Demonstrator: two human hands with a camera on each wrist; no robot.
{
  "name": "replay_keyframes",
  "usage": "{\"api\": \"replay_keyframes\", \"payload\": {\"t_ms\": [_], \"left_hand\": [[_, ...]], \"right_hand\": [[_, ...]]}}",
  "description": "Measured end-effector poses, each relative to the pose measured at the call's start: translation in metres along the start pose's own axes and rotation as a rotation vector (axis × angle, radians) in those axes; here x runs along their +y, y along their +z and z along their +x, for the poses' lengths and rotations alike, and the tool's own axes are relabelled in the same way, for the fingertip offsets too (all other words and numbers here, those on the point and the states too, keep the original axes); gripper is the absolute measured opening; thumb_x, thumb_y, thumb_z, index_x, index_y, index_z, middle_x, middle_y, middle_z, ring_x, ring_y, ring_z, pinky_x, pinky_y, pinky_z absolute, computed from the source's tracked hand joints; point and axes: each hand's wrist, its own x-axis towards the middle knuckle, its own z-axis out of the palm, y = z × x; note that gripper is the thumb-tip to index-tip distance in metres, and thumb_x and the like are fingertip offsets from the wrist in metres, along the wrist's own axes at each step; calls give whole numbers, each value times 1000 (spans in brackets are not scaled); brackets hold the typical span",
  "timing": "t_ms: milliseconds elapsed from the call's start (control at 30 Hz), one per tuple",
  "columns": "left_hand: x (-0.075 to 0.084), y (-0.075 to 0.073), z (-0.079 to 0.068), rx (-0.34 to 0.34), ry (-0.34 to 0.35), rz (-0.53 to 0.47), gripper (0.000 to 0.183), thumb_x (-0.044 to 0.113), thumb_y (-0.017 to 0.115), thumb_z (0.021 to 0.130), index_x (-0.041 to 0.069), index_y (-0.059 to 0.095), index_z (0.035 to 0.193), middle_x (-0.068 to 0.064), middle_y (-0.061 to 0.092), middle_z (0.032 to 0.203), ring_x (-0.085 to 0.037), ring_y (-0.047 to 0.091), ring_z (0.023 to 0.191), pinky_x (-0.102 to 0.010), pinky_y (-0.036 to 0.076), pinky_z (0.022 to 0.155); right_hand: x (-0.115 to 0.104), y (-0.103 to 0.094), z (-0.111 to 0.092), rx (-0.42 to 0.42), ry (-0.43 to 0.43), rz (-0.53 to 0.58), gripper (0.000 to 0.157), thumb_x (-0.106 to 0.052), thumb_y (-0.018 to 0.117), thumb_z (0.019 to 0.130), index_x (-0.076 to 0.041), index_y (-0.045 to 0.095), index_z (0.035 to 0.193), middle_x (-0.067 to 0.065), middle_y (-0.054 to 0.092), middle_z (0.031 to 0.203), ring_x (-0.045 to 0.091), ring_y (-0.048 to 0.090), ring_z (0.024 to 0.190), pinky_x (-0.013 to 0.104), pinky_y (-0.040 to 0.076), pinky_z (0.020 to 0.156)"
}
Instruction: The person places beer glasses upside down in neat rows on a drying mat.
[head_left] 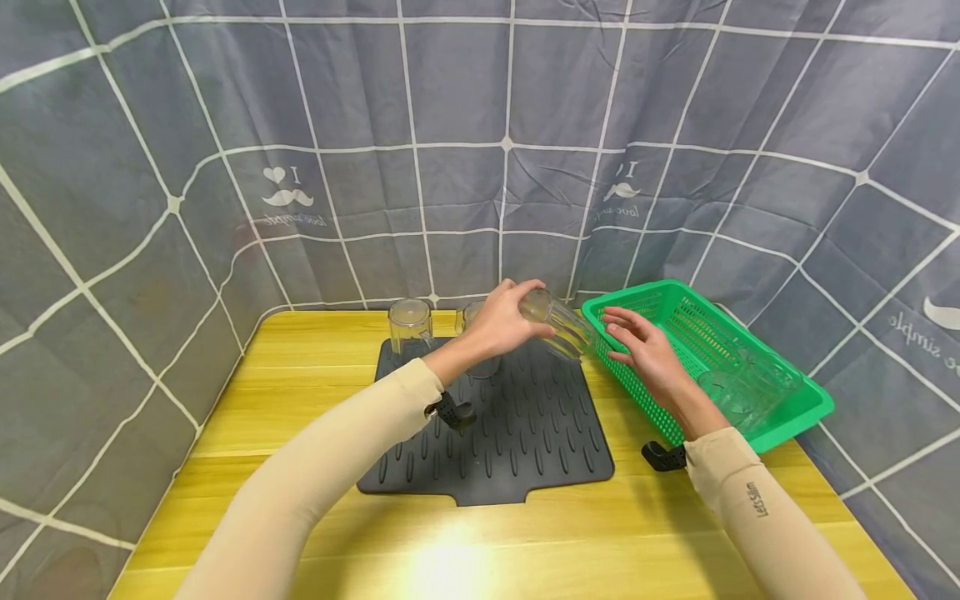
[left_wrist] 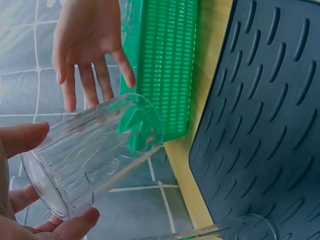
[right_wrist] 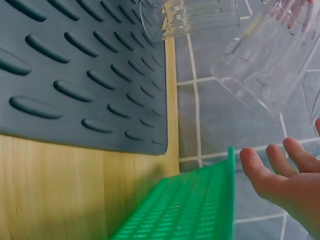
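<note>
My left hand (head_left: 504, 323) grips a clear drinking glass (head_left: 558, 323) near its base, above the dark ridged drying mat (head_left: 517, 433). The glass (left_wrist: 95, 155) is tilted, its mouth pointing down to the right, toward the other hand. Just past that mouth, my right hand (head_left: 645, 354) has its fingers spread and holds nothing; in the right wrist view a gap separates its fingers (right_wrist: 257, 167) from the glass. On the mat stand a clear glass mug (head_left: 410, 327) and a second mug (head_left: 472, 315), partly hidden behind my left hand.
A green plastic basket (head_left: 637, 296) stands to the right of the mat, with clear glassware (head_left: 750, 387) in its near end. Under both lies a yellow wooden table (head_left: 300, 400). Grey curtain with white lines (head_left: 450, 92) surrounds the back and sides.
</note>
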Motion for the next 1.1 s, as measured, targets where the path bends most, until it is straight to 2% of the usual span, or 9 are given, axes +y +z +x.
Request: {"api": "replay_keyframes", "payload": {"t_ms": [267, 533, 667, 833, 1100], "left_hand": [[5, 4, 15, -54, 1, 86, 70, 38, 82, 80, 30, 53, 144, -7, 48, 126, -21, 54, 95, -39, 51, 74], [13, 9, 29, -106, 43, 182, 71, 31, 81, 79, 24, 54, 143, -13, 48, 131, -24, 56, 104, -38, 52, 82], [14, 13, 33, -127, 52, 212, 71, 28, 81, 78, 22, 55, 143, -14, 48, 132, -25, 55, 104, -38, 52, 81], [12, 17, 36, -144, 47, 241, 71, 25, 78, 79, 21, 54, 145, -16, 46, 136, -27, 54, 107, -41, 52, 82], [8, 24, 40, -156, 51, 317, 70, 22, 73, 78, 17, 54, 145, -19, 47, 136, -32, 54, 114, -44, 52, 90]], "right_hand": [[0, -4, -4, 27, -12, -73, 61, -39, 53, 105, -9, 37, 155, 14, 34, 161, 32, 29, 150, 60, 35, 114], [5, -10, -6, 46, -41, -180, 58, -41, 53, 105, -10, 42, 152, 14, 41, 156, 33, 39, 143, 60, 38, 110], [7, -12, -7, 16, -29, -235, 56, -41, 54, 104, -14, 44, 152, 14, 41, 156, 34, 38, 144, 59, 38, 111], [9, -12, -9, -36, -18, -294, 56, -38, 57, 104, -15, 43, 153, 16, 37, 158, 38, 35, 145, 61, 35, 112], [8, -11, -15, -50, -29, -327, 55, -41, 59, 102, -18, 46, 150, 11, 40, 158, 40, 35, 145, 61, 37, 110]]}}
